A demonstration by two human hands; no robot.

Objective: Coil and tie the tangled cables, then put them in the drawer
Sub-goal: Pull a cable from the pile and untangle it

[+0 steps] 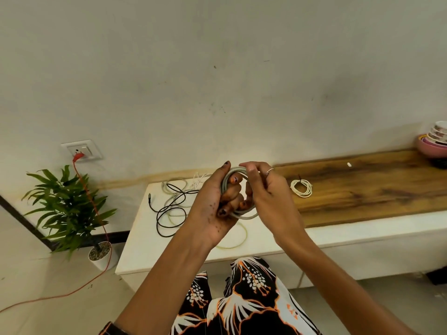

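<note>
A grey cable [245, 215] is wound into a coil held up above the white table [145, 240]. My left hand [217, 201] grips the coil with the fingers through its loops. At the coil's top right, my right hand [263, 189] pinches the same cable. A loose black cable [167, 209] lies tangled on the table with a pale cable [238, 244] under and beside it. One small white cable coil [301, 188], tied with a dark tie, rests on the wooden top [375, 187]. No drawer is in view.
A potted plant [70, 209] stands on the floor at left. An orange cord [96, 213] runs from the wall socket [82, 151] down across the floor. Stacked bowls [435, 143] sit at the far right of the wooden top.
</note>
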